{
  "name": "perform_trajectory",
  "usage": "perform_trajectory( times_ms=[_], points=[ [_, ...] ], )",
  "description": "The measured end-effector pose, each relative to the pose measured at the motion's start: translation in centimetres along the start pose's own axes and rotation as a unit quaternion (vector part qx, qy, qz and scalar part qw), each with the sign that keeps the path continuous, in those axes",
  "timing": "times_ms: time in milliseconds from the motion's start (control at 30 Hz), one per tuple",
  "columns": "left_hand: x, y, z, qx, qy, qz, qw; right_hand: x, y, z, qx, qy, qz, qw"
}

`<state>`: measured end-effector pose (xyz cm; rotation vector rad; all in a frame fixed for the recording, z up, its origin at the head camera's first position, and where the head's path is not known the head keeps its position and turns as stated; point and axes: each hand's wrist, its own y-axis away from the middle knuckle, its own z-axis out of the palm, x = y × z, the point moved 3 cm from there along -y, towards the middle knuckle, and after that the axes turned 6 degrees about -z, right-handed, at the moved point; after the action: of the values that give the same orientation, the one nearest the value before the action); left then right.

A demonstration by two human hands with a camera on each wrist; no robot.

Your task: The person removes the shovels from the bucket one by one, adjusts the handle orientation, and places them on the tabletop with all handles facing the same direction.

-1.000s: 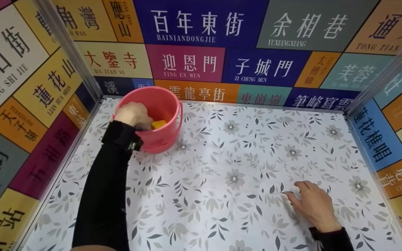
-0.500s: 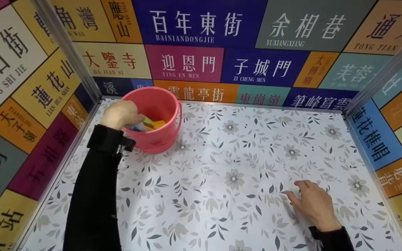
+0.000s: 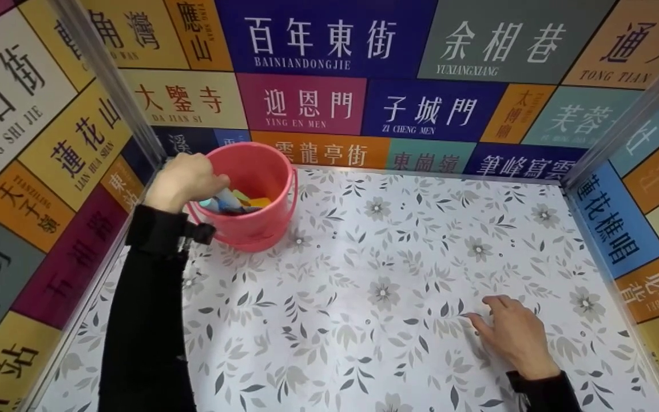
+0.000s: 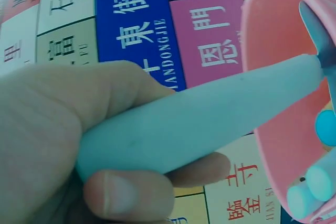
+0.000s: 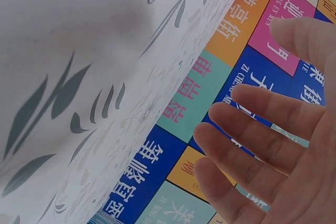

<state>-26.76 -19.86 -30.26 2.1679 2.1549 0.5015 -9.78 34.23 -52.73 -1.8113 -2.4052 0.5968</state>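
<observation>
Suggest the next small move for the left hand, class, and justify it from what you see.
Probably raise the left hand a little, drawing the pale blue tool clear of the pink bucket. The hand grips one end of the tool, while the far end reaches into the bucket's mouth, where a yellow piece also lies and might catch it.

Over the feed I made out a white tabletop (image 3: 329,343) with a grey floral print; upright on it, near its far left corner, stood a pink bucket (image 3: 261,228).
</observation>
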Motion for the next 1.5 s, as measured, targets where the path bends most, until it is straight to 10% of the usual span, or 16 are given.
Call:
perform_trajectory(
  times_ms=[433,800,1133,1500],
  points=[
    [1.2,2.1,-0.7,0.117,0.047,0.046,0.991,-0.1,0.1,-0.1,0.008,0.0,-0.006,0.9999],
    [2.5,3.0,1.4,0.246,0.11,0.098,0.9579,0.0,0.0,-0.3,0.003,-0.012,0.003,0.9999],
    [4.6,4.2,5.2,0.342,0.164,0.148,0.9135,-0.4,-0.8,-1.0,0.029,-0.036,-0.01,0.9989],
    [8.2,5.2,10.6,0.451,0.171,0.258,0.8369,-2.5,-3.1,-1.6,0.125,-0.06,-0.076,0.9875]
  ],
)
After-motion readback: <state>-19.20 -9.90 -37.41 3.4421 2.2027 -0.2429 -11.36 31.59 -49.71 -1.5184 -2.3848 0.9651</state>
